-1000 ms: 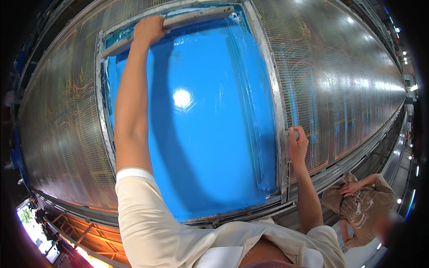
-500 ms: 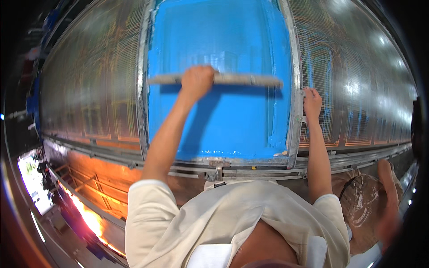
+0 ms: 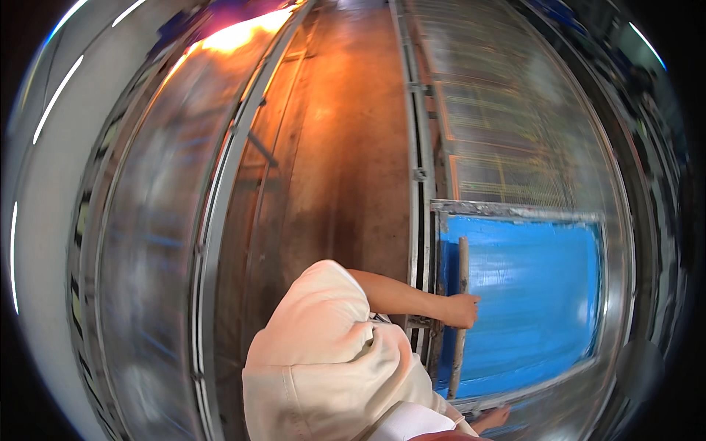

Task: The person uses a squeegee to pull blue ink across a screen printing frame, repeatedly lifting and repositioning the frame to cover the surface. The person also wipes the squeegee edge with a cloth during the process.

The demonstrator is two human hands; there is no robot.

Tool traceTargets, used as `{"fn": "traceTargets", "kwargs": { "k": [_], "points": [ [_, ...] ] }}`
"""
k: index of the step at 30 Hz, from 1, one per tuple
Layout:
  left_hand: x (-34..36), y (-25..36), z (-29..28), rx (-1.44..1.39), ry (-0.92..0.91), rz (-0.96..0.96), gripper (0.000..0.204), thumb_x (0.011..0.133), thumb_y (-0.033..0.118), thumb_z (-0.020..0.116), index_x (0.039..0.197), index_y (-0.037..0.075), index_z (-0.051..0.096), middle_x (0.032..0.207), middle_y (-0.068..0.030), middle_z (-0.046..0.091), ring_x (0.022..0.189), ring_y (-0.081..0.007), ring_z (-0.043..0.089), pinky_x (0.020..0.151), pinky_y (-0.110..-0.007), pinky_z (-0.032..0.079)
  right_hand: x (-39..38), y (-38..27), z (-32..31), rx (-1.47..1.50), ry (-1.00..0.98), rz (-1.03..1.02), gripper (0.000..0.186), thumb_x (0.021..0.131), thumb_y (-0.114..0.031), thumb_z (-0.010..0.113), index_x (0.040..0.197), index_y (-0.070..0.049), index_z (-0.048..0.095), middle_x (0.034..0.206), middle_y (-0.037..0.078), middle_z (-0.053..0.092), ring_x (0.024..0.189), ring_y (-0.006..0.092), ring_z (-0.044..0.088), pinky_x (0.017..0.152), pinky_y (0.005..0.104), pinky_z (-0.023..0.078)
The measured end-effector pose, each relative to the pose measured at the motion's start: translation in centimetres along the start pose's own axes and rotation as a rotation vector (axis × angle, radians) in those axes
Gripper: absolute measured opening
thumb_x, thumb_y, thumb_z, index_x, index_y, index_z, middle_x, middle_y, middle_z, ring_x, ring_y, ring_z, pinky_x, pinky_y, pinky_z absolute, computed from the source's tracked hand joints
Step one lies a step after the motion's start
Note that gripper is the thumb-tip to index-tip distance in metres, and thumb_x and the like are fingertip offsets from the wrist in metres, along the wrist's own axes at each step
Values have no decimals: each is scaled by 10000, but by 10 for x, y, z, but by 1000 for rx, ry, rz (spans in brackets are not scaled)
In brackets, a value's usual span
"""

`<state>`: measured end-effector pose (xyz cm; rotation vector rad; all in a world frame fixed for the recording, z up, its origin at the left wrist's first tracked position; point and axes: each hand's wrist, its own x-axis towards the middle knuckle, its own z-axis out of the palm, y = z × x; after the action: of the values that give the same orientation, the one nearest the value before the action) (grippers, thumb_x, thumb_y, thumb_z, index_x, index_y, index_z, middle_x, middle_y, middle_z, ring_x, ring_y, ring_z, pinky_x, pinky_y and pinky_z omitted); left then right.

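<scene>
My left hand (image 3: 462, 312) is closed around the long wooden handle of a squeegee (image 3: 462, 272). The squeegee stands across a printing screen coated with bright blue ink (image 3: 529, 294), near the edge of its metal frame (image 3: 507, 211) closest to me. A dark blue shadow lies beside the tool; its blade is hidden. My right hand (image 3: 494, 419) shows only in part at the lower edge, just outside the screen frame. Its fingers look curled together, and what they may hold is hidden.
A long shiny printing table (image 3: 500, 117) with thin coloured lines carries the screen. A metal rail (image 3: 421, 147) runs along its side. Left of me are a brown floor aisle (image 3: 338, 147) and a second long table (image 3: 162, 198), with a bright orange glow (image 3: 235, 33) at the far end.
My view has swung left, so the screen now appears at lower right, turned. The squeegee has come toward the screen's near edge, still in my left hand.
</scene>
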<state>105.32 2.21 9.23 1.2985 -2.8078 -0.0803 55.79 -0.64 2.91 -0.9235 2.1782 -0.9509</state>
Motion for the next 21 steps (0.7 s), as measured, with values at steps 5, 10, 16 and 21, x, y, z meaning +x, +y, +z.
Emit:
{"fn": "traceTargets", "kwargs": {
  "k": [5,10,16,21],
  "points": [
    [-7,-1,11,25,69,-58,35,759,199,691,751,217,720,837,52,666,907,-173,618,902,-376,388,17,-32,47,-117,51,-60,420,964,-310,579,1121,66,678,984,141,679,836,251,623,709,409,522],
    [10,-38,-26,82,150,-47,225,657,449,807,779,268,752,799,50,716,869,-201,664,890,-444,403,14,-72,93,-107,85,-80,420,963,-310,576,1119,65,682,992,144,684,842,253,627,715,412,524],
    [-28,-129,-13,-24,167,-31,103,659,287,743,724,209,728,749,24,699,802,-227,661,770,-424,407,0,-121,159,-140,122,-111,421,963,-310,573,1117,65,686,1002,147,689,848,255,631,722,415,526],
    [-45,-232,-9,-4,151,-74,184,648,362,796,738,214,732,749,26,698,817,-227,666,763,-442,420,-15,-154,215,-91,160,-83,422,963,-310,571,1116,65,689,1010,149,694,853,257,635,728,418,528]
  ]
}}
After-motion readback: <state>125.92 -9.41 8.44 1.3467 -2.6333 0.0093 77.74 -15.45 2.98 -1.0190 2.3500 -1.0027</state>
